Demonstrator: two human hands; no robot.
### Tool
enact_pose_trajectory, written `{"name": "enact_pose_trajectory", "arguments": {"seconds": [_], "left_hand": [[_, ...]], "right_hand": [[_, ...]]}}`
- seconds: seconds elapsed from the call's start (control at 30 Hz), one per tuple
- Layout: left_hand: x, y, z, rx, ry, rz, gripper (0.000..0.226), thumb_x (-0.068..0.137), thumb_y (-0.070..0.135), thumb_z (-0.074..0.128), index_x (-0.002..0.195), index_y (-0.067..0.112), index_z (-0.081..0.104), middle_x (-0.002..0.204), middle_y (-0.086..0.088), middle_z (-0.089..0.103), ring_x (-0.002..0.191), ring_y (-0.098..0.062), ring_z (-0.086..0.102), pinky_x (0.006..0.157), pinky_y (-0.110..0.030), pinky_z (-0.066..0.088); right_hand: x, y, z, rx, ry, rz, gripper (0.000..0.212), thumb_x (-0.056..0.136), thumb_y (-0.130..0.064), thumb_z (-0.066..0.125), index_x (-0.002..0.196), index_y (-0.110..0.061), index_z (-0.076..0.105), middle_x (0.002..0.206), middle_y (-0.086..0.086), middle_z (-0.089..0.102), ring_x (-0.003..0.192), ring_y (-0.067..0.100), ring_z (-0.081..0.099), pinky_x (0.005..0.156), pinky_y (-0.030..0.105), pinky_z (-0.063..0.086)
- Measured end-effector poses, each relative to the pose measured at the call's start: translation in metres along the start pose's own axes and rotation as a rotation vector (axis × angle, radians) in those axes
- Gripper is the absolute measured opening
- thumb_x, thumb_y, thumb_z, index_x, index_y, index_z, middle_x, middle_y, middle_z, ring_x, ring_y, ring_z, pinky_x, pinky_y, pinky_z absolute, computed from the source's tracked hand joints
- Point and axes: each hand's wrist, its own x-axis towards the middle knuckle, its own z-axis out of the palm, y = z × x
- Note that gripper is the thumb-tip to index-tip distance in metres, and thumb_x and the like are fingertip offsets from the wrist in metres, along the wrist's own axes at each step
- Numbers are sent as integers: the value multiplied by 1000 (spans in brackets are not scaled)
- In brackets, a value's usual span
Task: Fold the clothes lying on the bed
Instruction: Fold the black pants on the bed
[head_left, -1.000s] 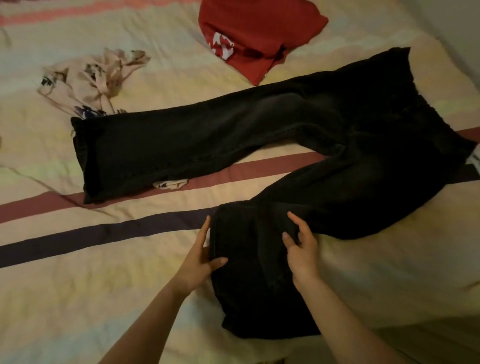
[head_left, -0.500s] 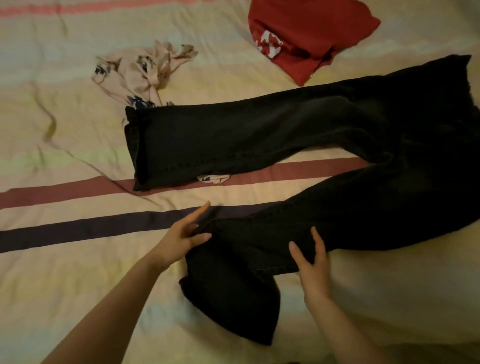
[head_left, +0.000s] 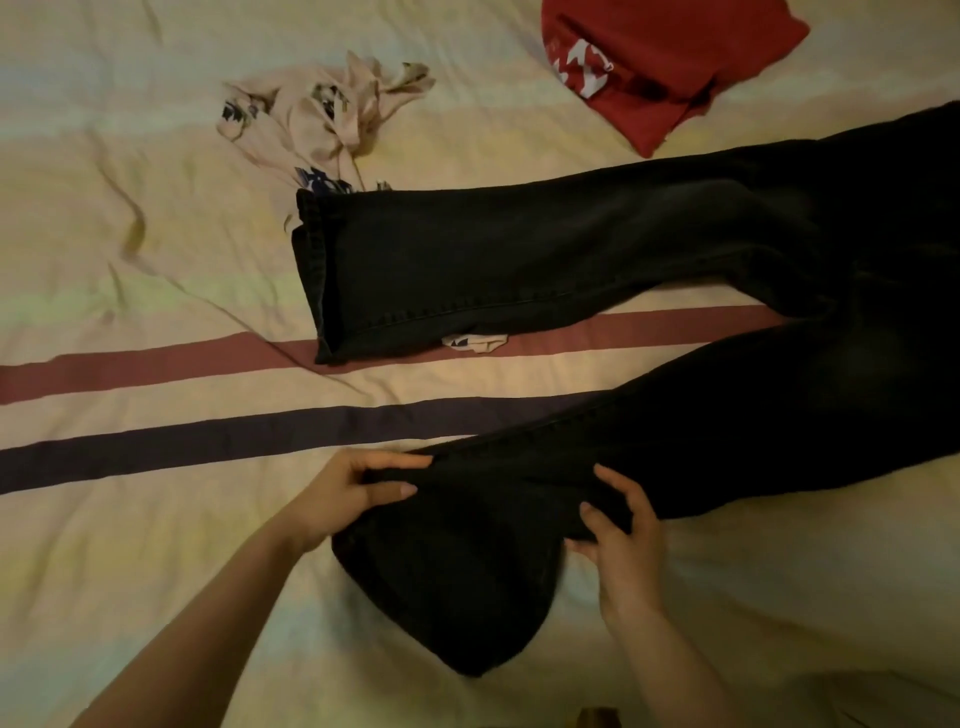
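Note:
A pair of black trousers (head_left: 597, 249) lies spread across the striped bed sheet (head_left: 156, 519), legs pointing left. The far leg lies flat with its hem at the middle of the view. The near leg bends down toward me, its lower end hanging over the near part of the bed. My left hand (head_left: 353, 493) pinches the left edge of this near leg between thumb and fingers. My right hand (head_left: 618, 535) grips the leg's right edge, fingers curled over the cloth.
A crumpled pale pink floral garment (head_left: 322, 119) lies at the back, partly under the far trouser leg. A red shirt with white print (head_left: 660, 62) lies at the back right. A small patterned scrap (head_left: 475, 343) peeks from under the far leg.
Both hands went from resting flat on the near trouser leg to gripping its two edges. The leg's lower end has swung left and bunched up between them.

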Motion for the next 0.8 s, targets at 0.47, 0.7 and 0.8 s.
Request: {"name": "enact_pose_trajectory", "arguments": {"seconds": [0.47,0.7,0.8], "left_hand": [[7,-42,-64,268,-144,-119,39,72,5,76,105,23,64,112,7,63,106,-12,59,96,-36,48],[5,-25,-103,0,196,0,23,79,-1,67,98,12,70,95,-7,71,89,-17,67,73,-20,54],[10,-25,-93,-72,193,30,34,85,5,63,117,18,62,113,-2,62,102,-16,61,74,-20,55]], "right_hand": [[-13,53,18,-279,48,107,41,84,4,60,109,-27,58,121,4,52,109,23,53,92,43,50],[-41,72,49,-399,45,49,44,84,-7,65,112,-39,55,136,2,44,127,23,42,102,48,42],[-50,77,73,-376,27,50,52,82,-5,66,121,-38,52,141,2,39,130,23,40,102,43,43]]}}
